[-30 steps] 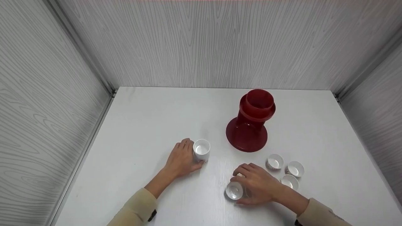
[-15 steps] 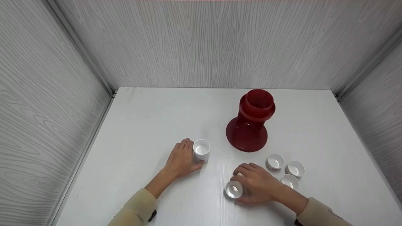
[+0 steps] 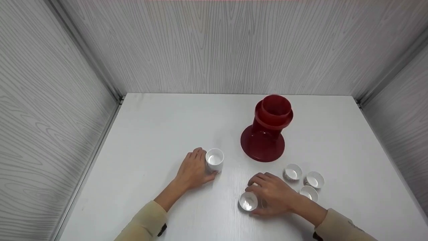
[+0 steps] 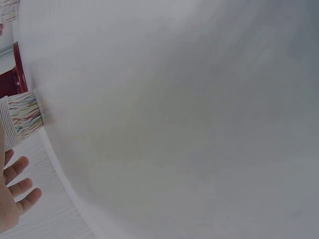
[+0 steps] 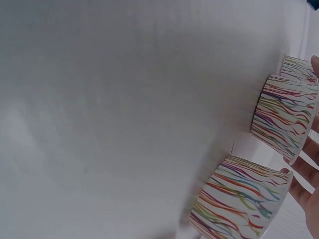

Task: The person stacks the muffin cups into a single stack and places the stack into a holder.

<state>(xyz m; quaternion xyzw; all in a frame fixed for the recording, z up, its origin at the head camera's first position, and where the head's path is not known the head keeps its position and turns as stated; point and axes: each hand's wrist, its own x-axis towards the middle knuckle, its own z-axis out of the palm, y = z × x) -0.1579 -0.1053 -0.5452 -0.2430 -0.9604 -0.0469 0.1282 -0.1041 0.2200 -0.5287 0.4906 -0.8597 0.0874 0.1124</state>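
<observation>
Two hands rest low in the head view on a white table walled by grey wood-grain panels. The left hand, left of centre, wraps its curled fingers round the side of a small white cup with an open top, which stands upright on the table just left of a dark red plastic stand with a flared base and a cylindrical top. The right hand, lower and right of centre, curls its fingers and thumb round a second small white cup, which is tipped so its mouth faces the camera at the hand's left edge.

Just right of that hand, three more small white paper cups sit close together: one nearest the stand's base, one to its right, and one below them, next to the wrist.

In the right wrist view, two cups with coloured wavy stripes on their outer walls show at the right edge. The left wrist view is mostly blurred white surface, with a striped cup and fingertips at its left edge.
</observation>
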